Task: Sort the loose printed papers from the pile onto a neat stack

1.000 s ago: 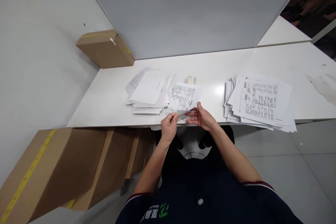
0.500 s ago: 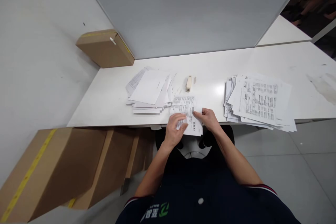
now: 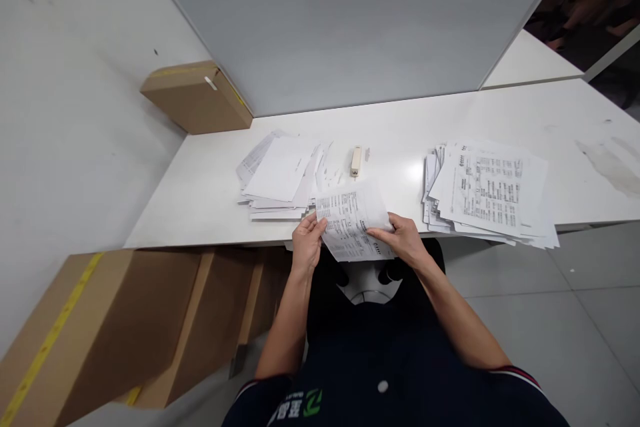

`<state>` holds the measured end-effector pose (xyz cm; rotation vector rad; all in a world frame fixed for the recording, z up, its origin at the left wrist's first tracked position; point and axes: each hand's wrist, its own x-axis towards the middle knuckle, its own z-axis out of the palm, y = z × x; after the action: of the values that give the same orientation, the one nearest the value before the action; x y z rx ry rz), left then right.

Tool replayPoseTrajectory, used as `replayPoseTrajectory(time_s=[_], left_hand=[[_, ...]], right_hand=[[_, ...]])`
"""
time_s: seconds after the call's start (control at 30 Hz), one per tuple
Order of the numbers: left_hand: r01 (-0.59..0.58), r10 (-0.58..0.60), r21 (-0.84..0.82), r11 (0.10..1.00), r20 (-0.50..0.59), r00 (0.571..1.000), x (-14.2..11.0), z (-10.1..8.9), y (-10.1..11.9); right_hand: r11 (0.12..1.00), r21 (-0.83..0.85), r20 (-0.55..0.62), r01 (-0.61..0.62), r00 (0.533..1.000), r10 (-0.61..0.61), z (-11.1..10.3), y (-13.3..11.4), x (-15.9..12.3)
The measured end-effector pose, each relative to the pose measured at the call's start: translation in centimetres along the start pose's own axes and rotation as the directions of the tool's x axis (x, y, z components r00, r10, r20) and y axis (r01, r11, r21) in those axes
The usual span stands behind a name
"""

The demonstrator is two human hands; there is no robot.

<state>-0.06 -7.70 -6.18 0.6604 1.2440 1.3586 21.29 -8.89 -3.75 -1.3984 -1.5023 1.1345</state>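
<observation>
Printed paper sheets (image 3: pixel 353 223) are held up between both my hands at the table's front edge, text side toward me and slightly bowed. My left hand (image 3: pixel 307 240) pinches their left edge, thumb on top. On the right edge, my right hand (image 3: pixel 403 238) grips them with its thumb lying across the print. How many sheets are held I cannot tell. Just beyond them lies a small cream-coloured block, perhaps a stamp (image 3: pixel 356 161). Left of the held paper is an untidy stack of papers (image 3: pixel 280 170); a second printed stack (image 3: pixel 487 190) lies to the right.
The white table (image 3: pixel 200 180) meets a grey panel (image 3: pixel 350 27) at the back. A cardboard box (image 3: pixel 200 100) stands at the back left corner. Larger cardboard boxes (image 3: pixel 125 320) sit below the table at left. The right stack overhangs the front edge.
My left hand has moved left from the middle of the paper to its left edge. The sheets are turned and spread wider between my hands. The stacks lie as before.
</observation>
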Motion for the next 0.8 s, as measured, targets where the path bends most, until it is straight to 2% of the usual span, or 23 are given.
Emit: replayPoseTrajectory(time_s=[0.2, 0.27, 0.37, 0.47, 0.57, 0.63, 0.7, 0.8], left_hand=[[0.008, -0.001, -0.083, 0.997, 0.079, 0.997, -0.8, 0.9, 0.1], [-0.037, 0.044, -0.079, 0.996, 0.086, 0.995, -0.9, 1.4, 0.1], [-0.171, 0.173, -0.031, 0.985, 0.071, 0.982, -0.9, 2.3, 0.3], [-0.362, 0.358, 0.072, 0.929, 0.056, 0.932, -0.6, 3.4, 1.4], [-0.551, 0.546, 0.128, 0.825, 0.073, 0.835, -0.3, 4.4, 3.1], [-0.622, 0.614, 0.154, 0.768, 0.1, 0.783, -0.1, 5.1, 4.0], [-0.634, 0.618, 0.192, 0.749, 0.141, 0.773, 0.2, 5.5, 4.3], [-0.606, 0.572, 0.233, 0.761, 0.199, 0.796, 0.5, 5.9, 3.7]], right_hand=[[0.997, -0.074, -0.009, 0.037, 0.999, -0.038, -0.3, 0.0, -0.6], [0.998, -0.054, -0.011, 0.036, 0.999, -0.037, -0.2, -0.1, -0.6], [0.997, -0.039, -0.022, 0.063, 0.998, -0.064, -0.3, -0.4, -0.2], [0.991, -0.036, -0.079, 0.128, 0.988, -0.131, -0.9, -1.3, 0.6], [0.98, 0.022, -0.178, 0.198, 0.965, -0.191, -1.6, -2.5, 1.7], [0.97, 0.094, -0.217, 0.224, 0.956, -0.199, -1.7, -2.8, 2.5], [0.961, 0.183, -0.219, 0.208, 0.962, -0.166, -1.4, -2.5, 3.3], [0.94, 0.307, -0.198, 0.152, 0.976, -0.093, -0.8, -1.3, 4.1]])
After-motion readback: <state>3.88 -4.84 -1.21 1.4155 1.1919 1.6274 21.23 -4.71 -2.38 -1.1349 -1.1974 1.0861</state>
